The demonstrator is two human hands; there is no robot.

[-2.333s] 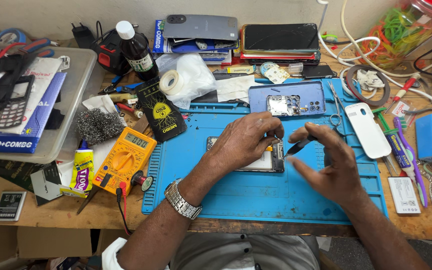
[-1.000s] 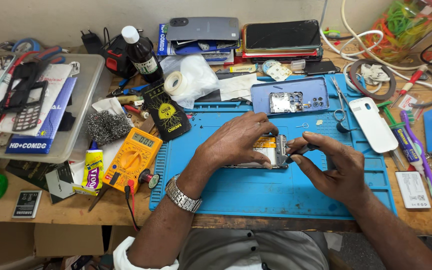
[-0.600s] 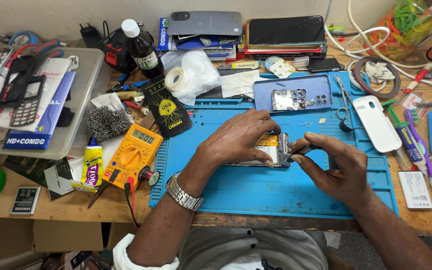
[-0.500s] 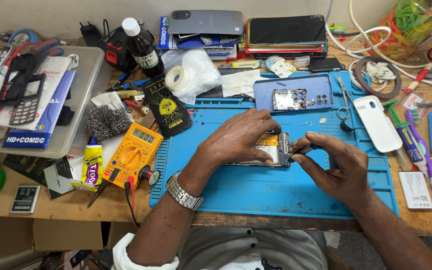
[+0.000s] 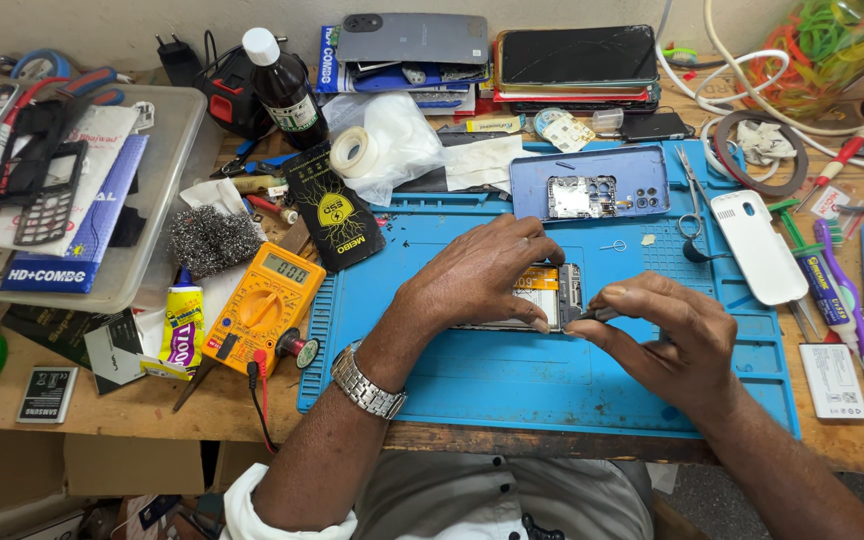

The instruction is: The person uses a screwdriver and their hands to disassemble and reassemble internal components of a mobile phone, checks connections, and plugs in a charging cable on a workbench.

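Head view: left hand presses its fingers on the opened phone at the blue mat's centre; right hand, at 3 o'clock of it, pinches a thin tool.

The near half of the blue mat lay bare, giving open passage in front of both hands. The left hand covered the opened phone at mid-mat, and the right hand closed in from the right. Just beyond them the blue back cover blocked the far way, with tweezers and a white handset on the right. To the left, the yellow multimeter and its leads hemmed the mat's edge. The far side was crowded with stacked phones and a bottle.
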